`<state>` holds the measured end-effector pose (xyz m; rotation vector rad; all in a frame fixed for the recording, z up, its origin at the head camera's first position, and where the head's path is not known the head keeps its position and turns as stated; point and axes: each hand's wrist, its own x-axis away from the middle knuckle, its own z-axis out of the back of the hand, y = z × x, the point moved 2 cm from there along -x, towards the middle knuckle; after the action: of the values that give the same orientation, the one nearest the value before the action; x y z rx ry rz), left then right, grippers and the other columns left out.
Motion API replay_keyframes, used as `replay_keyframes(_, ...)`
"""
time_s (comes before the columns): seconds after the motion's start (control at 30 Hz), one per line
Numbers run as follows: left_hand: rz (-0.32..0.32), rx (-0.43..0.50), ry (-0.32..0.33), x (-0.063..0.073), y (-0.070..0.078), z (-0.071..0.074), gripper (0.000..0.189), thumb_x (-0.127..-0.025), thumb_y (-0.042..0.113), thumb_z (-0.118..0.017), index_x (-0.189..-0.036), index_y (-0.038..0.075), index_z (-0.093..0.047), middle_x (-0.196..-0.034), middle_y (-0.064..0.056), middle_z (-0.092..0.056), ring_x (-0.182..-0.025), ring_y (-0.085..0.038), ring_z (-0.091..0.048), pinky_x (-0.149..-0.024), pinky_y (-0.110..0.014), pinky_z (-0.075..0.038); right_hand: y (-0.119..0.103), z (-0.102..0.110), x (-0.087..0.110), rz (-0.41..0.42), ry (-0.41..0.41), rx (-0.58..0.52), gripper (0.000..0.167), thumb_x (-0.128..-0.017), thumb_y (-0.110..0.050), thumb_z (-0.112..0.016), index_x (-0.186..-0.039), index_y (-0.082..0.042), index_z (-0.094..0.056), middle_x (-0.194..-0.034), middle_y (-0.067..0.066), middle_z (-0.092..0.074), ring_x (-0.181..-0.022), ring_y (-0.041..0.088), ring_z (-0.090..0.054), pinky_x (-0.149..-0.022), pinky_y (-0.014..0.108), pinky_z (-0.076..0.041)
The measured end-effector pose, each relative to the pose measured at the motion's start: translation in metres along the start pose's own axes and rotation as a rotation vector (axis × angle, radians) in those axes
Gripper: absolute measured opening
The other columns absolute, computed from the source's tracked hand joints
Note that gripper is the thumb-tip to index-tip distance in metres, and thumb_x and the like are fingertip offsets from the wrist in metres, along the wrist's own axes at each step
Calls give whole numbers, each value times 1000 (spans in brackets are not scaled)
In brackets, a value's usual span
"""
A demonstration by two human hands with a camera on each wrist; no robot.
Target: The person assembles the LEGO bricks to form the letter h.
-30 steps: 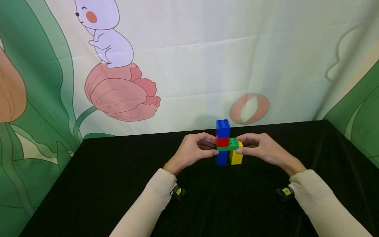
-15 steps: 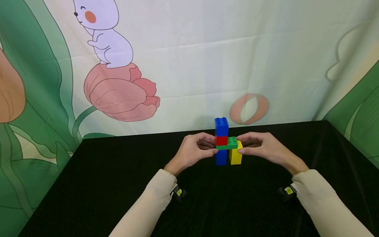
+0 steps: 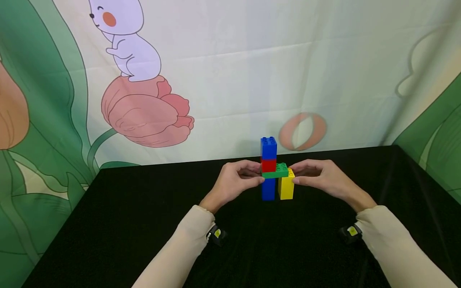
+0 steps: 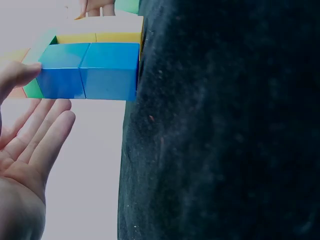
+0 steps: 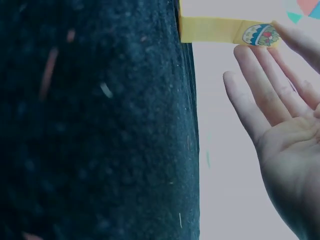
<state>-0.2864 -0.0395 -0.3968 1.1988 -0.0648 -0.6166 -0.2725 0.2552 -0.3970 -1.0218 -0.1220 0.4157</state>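
A toy brick tower stands on a black-covered table. It has a blue brick on top, a red brick below, then a flat green brick above lower blue bricks. My left hand pinches the tower's side at the green level, thumb in front and fingers behind. Beside the lower blue bricks, under the green brick's right end, stands a yellow brick stack. With thumb and fingers my right hand pinches its upper part, near a printed picture on one side.
The black tabletop stretches around the bricks on every side. Close behind hangs a pale curtain printed with a rabbit, flowers and leaves. Both wrists wear small black camera mounts below light sleeves.
In the head view the tower's upper bricks have shifted up and slightly left, while the bases stay nearly in place. My right thumb has moved from the green brick's corner onto the yellow stack.
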Motion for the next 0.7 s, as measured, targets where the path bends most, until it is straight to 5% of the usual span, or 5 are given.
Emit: replay_keyframes(0.7,106,39,63,-1,-7,4,34,-102,21,-75,-132,4,-73,-121,-9,-76,-102,-21,-75,-93,-33,-61,-2,-10,-4,-103,43,-67,51,-103,-39,-72,-142,-8,-64,-136,15,-66,-113,27,-70,-105,52,-53)
